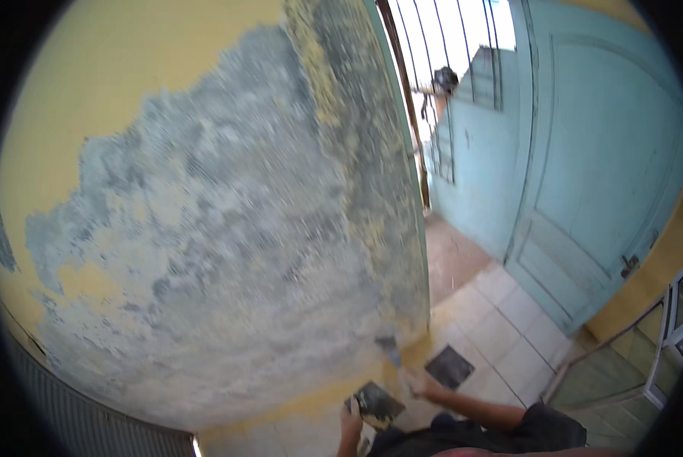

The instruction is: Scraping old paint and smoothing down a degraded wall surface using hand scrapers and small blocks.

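Note:
My right hand is closed round the handle of a putty knife. Its dark, wide blade is at the lower right part of the wall, close to the corner by the doorway; whether it touches is too blurred to tell. Lower and to the left, my left hand grips the edge of a flat dark plate with pale smears on it. The wall is yellow paint above, with a broad patch of rough grey and whitish plaster below. Yellow dust or paint colours its foot.
A dark square lies on the pale floor tiles beside my right hand. To the right stands a light blue door. A barred gate opens outside, with a person beyond. Glass-paned frames lean at right; corrugated metal is lower left.

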Demonstrator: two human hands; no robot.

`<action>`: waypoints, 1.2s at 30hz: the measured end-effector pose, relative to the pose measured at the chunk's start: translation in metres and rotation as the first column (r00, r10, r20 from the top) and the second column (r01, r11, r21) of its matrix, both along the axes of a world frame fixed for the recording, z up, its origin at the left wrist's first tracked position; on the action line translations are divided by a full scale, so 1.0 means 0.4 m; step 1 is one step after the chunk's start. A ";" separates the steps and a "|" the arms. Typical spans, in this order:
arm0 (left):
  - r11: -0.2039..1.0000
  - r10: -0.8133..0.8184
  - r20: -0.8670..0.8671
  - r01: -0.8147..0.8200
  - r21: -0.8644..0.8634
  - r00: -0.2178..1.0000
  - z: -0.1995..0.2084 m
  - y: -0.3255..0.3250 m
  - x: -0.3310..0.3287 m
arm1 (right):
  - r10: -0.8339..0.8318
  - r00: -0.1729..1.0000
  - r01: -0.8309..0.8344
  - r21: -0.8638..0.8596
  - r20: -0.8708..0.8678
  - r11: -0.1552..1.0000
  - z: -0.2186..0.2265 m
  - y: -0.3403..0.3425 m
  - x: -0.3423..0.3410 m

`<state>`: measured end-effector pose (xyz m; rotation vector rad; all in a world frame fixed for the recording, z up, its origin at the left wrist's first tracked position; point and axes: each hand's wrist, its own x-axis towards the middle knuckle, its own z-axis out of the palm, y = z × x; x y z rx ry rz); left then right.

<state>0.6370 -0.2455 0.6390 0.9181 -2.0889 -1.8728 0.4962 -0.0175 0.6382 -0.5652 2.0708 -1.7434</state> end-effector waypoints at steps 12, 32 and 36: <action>0.949 -0.193 -0.152 0.224 0.224 0.969 0.105 -0.062 0.005 | 0.180 0.981 -0.143 0.361 -0.071 0.922 0.336 -0.181 0.142; 0.806 -0.225 -0.173 0.283 0.520 0.959 0.254 0.113 -0.091 | 0.598 0.796 -0.375 0.695 -0.098 0.613 0.438 -0.065 0.041; 0.887 -0.052 -0.208 0.141 0.440 0.977 0.251 0.156 -0.116 | 0.549 0.826 -0.415 0.524 -0.125 0.744 0.433 -0.030 -0.044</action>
